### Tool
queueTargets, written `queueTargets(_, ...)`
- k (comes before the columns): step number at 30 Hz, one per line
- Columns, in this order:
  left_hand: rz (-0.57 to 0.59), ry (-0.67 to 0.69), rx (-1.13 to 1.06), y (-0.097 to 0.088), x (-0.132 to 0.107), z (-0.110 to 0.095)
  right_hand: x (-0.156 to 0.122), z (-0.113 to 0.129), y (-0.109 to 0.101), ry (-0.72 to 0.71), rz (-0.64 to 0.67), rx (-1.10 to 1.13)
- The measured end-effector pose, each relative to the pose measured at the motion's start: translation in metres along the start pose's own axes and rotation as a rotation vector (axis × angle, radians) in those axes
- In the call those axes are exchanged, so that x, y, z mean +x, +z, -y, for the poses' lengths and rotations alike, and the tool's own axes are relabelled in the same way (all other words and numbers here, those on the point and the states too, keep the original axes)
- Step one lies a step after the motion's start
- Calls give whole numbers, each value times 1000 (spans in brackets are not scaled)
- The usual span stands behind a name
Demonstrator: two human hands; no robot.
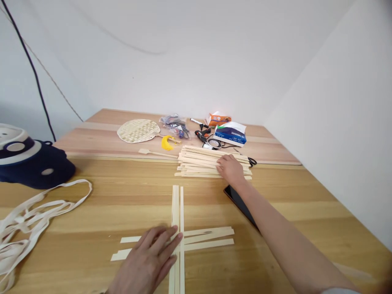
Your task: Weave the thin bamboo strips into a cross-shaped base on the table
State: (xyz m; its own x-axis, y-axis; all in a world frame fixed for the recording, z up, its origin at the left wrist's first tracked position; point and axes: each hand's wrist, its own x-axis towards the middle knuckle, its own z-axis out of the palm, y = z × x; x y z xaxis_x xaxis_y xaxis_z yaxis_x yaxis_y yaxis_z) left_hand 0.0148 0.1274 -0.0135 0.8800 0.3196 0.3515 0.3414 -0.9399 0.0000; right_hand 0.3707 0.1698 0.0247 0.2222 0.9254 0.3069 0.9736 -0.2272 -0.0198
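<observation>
My left hand [147,259] lies flat with its fingers stretched out on a small crossing of pale bamboo strips [196,239] near the table's front edge. Upright strips [177,204] run through the flat ones. My right hand [230,168] reaches far forward and rests on a stack of bamboo strips [199,163]. Its fingers curl down onto the strips; whether they grip one I cannot tell.
A black phone [240,202] lies under my right forearm. At the back are a woven fan [138,130], a yellow object [167,142], a plastic bag [173,121], a glue gun [202,135], a blue-white box [230,134] and an orange box [218,119]. A dark cap [29,159] and white straps [33,214] lie left.
</observation>
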Motion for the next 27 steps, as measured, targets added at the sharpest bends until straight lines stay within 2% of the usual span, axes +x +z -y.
queueTargets(9, 3, -14, -34, 0, 0, -2, 3, 1, -7, -89, 145, -129)
queueTargets(20, 34, -26, -35, 1, -2, -3, 8, 8, -12, -108, 85, -146)
queueTargets(27, -2, -3, 12, 2, -1, -1, 4, 21, -2, -109, 144, -140)
